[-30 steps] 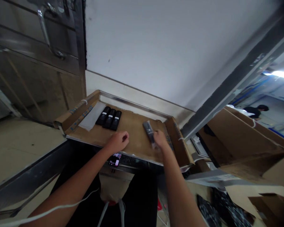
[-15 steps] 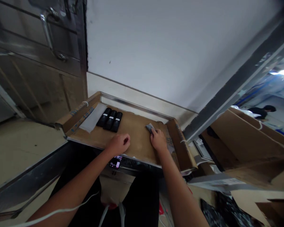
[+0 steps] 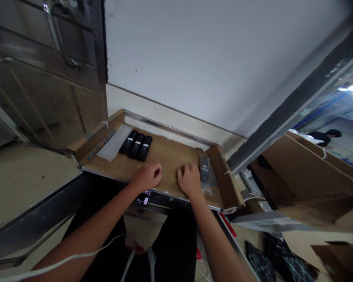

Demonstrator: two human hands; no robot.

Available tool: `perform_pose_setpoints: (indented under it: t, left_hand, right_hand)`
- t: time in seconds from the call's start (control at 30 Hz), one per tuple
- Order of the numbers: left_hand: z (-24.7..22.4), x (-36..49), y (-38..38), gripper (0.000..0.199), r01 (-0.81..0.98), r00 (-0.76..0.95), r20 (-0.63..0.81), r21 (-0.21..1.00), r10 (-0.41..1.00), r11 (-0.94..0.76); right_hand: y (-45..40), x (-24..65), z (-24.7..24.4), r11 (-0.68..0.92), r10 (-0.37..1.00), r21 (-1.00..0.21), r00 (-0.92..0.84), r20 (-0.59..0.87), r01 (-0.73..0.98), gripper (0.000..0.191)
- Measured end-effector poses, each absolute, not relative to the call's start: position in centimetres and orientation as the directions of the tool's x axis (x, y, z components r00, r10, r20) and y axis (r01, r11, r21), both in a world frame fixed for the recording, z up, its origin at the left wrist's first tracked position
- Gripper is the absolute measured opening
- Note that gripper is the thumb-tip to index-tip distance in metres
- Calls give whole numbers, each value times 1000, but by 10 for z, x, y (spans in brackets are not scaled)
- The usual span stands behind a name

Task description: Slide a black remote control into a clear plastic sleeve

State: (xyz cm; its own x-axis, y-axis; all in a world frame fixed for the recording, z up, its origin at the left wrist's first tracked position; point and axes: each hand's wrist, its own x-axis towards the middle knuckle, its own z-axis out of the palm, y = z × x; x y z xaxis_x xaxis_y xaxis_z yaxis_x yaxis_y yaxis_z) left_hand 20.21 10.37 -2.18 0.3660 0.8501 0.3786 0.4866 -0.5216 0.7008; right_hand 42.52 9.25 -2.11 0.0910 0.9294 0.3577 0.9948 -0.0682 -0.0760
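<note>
My left hand rests closed near the front edge of the cardboard-lined tray; whatever its curled fingers may hold is hidden. My right hand lies on the cardboard, fingers apart and holding nothing. Just right of it is a bagged dark item in a clear sleeve, beside the tray's right wall. Three black devices with white labels lie side by side at the left. Left of them are flat translucent sleeves.
A lit phone sits below the tray's front edge. A white wall rises behind the tray, with a metal door at left. Large cardboard boxes stand at right. Farther off, a person bends over.
My right hand has let go of the dark item and moved slightly left. The bagged item now lies farther right, by the wall. My left hand has hardly moved.
</note>
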Motion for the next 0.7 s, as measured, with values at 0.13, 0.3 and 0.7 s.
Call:
perform_pose_setpoints:
  t: [0.13, 0.3, 0.7]
  left_hand:
    - [-37, 187, 57, 19, 277, 339, 409, 818, 848, -505]
    - [-115, 153, 21, 22, 402, 474, 84, 865, 877, -300]
    - [-218, 153, 115, 42, 694, 298, -46, 697, 953, -183]
  right_hand:
    - [99, 437, -43, -71, 924, -191, 136, 356, 979, 46]
    - [110, 454, -47, -97, 884, -209, 181, 432, 973, 38]
    - [107, 449, -41, -72, 877, -230, 171, 449, 971, 28]
